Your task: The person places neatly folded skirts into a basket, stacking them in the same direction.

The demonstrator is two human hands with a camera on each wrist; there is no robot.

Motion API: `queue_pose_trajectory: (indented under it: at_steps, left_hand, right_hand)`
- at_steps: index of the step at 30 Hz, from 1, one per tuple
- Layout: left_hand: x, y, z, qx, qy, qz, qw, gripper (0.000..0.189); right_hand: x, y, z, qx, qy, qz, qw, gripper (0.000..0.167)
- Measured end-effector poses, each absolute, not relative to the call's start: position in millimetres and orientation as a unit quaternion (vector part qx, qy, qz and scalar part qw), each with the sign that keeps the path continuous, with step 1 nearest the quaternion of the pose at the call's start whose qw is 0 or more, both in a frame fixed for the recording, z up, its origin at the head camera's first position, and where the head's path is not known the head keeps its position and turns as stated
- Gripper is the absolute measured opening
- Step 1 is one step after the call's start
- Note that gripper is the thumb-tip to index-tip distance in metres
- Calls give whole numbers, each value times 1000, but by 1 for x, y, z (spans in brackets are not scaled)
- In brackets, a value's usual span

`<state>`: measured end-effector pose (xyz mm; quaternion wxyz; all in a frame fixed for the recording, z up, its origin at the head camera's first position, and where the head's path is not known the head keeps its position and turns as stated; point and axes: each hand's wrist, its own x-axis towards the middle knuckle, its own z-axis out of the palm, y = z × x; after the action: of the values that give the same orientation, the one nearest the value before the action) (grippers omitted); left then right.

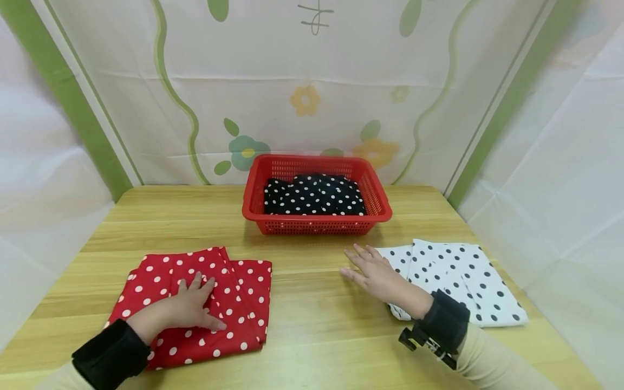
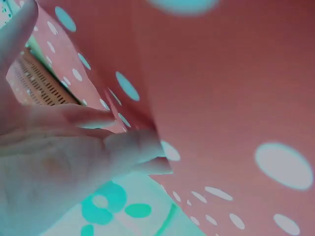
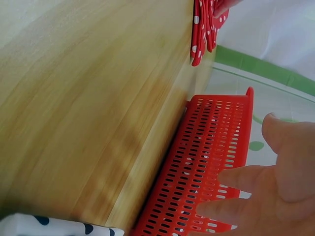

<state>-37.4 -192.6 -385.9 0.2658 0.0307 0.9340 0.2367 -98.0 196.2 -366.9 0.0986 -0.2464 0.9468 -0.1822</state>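
Folded red cloth with white dots (image 1: 180, 346) lies at the left of the table, and my left hand (image 1: 187, 307) rests on top of it with fingers spread. In the left wrist view those fingers (image 2: 133, 147) are right at the cloth's dotted surface. My right hand (image 1: 372, 273) hovers near the left edge of a folded white cloth with black dots (image 1: 453, 271), its fingers extended and nothing in its grasp. The right wrist view shows that hand with the red basket (image 3: 206, 132) beyond its fingers. Inside the basket lies black cloth with white dots (image 1: 317, 195).
The red plastic basket (image 1: 317, 219) stands at the back centre of the wooden table (image 1: 312, 303). Behind it hangs a white curtain (image 1: 273, 65) printed with flowers and vines, and white sheeting (image 1: 551, 189) encloses both sides.
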Motion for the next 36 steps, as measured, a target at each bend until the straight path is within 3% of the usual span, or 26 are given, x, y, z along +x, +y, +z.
queue_pose_trajectory:
  at_steps: [36]
  left_hand:
    - [-44, -119, -391, 5, 946, 232, 228, 109]
  right_hand:
    - [-98, 198, -370, -242, 948, -183, 100, 57]
